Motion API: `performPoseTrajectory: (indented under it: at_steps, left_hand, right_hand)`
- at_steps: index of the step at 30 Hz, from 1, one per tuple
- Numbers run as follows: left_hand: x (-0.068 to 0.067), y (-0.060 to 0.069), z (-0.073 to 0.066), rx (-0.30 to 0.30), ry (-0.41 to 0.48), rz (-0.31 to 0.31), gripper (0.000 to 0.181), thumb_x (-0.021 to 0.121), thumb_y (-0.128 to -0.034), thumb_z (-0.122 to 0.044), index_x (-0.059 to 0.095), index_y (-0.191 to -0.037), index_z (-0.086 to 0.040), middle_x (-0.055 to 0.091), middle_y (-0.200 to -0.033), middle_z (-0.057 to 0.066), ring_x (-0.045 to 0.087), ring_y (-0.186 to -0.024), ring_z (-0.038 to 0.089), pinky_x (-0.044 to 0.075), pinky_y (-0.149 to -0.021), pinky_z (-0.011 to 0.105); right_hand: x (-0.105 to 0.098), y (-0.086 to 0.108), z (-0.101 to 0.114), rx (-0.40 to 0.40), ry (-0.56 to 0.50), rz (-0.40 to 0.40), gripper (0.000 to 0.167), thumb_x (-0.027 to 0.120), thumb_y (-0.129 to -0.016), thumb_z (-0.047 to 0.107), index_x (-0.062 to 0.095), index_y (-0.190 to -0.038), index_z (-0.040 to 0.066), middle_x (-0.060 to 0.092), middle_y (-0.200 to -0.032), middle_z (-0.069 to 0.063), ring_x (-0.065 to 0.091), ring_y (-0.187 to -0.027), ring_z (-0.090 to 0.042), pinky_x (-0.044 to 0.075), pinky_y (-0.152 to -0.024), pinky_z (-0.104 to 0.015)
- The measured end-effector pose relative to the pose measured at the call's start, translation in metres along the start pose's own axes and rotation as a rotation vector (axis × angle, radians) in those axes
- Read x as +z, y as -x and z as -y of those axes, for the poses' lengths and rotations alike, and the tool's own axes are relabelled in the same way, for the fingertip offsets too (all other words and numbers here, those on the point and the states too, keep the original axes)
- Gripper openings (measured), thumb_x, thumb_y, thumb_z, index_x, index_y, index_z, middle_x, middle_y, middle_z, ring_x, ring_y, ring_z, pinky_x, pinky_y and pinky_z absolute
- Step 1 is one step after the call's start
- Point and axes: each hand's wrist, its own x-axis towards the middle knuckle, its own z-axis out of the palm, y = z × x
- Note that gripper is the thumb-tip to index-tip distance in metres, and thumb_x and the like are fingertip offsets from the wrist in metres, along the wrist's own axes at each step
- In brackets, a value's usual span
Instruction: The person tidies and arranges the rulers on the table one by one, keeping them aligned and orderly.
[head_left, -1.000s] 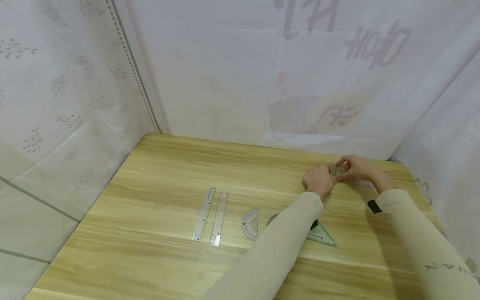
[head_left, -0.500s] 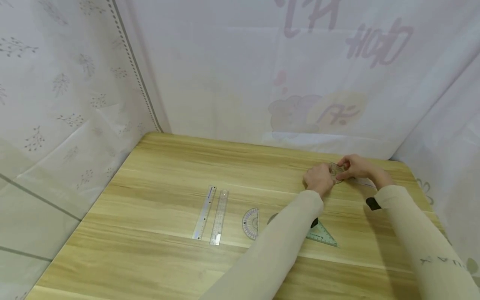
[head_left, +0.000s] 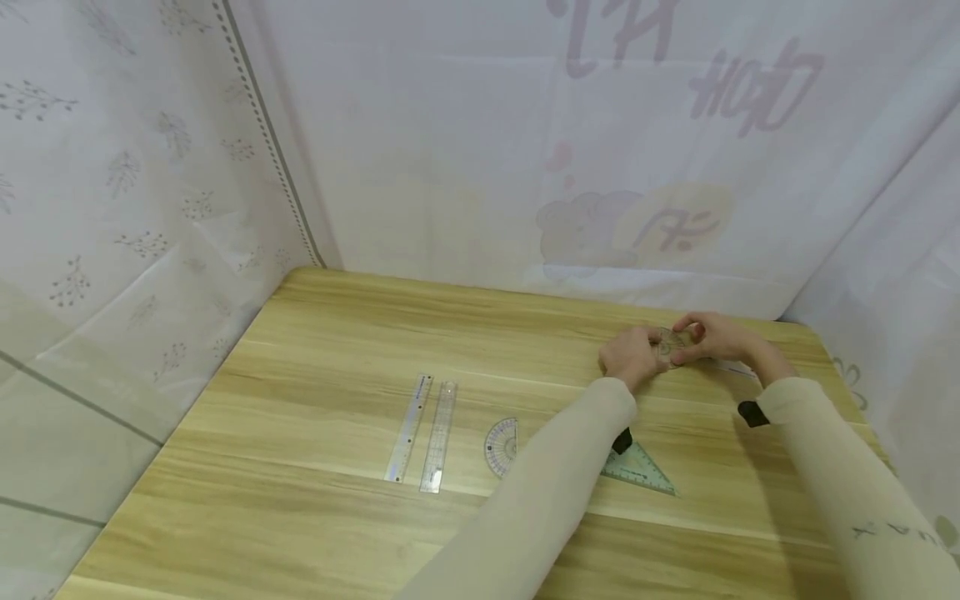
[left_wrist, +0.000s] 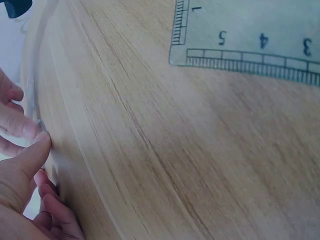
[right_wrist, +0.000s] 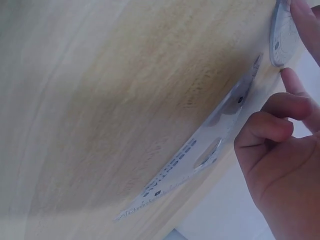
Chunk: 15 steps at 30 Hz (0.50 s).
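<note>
Near the table's back right, a clear round-edged drawing tool [head_left: 669, 346] lies between both hands. My left hand [head_left: 632, 354] pinches its left side, thumb uppermost and the other fingers curled below, as the left wrist view shows. From the right, my right hand [head_left: 720, 337] holds the tool's edge between thumb and forefinger, its other fingers curled. In the right wrist view the tool [right_wrist: 284, 37] is at the top right, beside the right hand [right_wrist: 285, 135]. A clear set square [right_wrist: 185, 155] lies next to that hand, mostly hidden in the head view.
Two clear rulers [head_left: 408, 429] [head_left: 438, 437] lie side by side at the table's middle. A clear protractor [head_left: 501, 446] is right of them, partly behind the left sleeve. A green set square [head_left: 641, 468] lies under the left forearm. Printed curtains [head_left: 450, 150] stand behind the table.
My left hand has shifted slightly left, and more of the round-edged tool shows between the hands. The left sleeve now covers more of the protractor. The right hand has barely moved.
</note>
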Motion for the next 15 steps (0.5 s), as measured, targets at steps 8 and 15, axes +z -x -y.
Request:
performPoseTrajectory:
  at_steps: [8, 15]
  left_hand:
    - [-0.008, -0.001, 0.012, 0.073, 0.048, 0.043, 0.063, 0.093, -0.0697, -0.049, 0.068, -0.127, -0.052, 0.062, -0.129, -0.022, 0.061, -0.099, 0.005, 0.048, -0.058, 0.031]
    - [-0.014, 0.001, 0.014, 0.092, 0.044, 0.053, 0.066, 0.095, -0.0679, -0.045, 0.068, -0.128, -0.049, 0.060, -0.132, -0.021, 0.060, -0.109, 0.007, 0.049, -0.067, 0.032]
  right_hand:
    - [0.002, 0.002, -0.008, -0.049, -0.011, 0.024, 0.075, 0.087, -0.084, 0.026, 0.048, -0.143, 0.001, 0.056, -0.103, -0.021, 0.049, -0.088, -0.029, 0.043, -0.075, -0.044]
    - [0.003, 0.002, -0.009, -0.088, 0.004, 0.030, 0.078, 0.088, -0.083, 0.024, 0.048, -0.146, 0.002, 0.058, -0.106, -0.022, 0.049, -0.089, -0.029, 0.041, -0.081, -0.046]
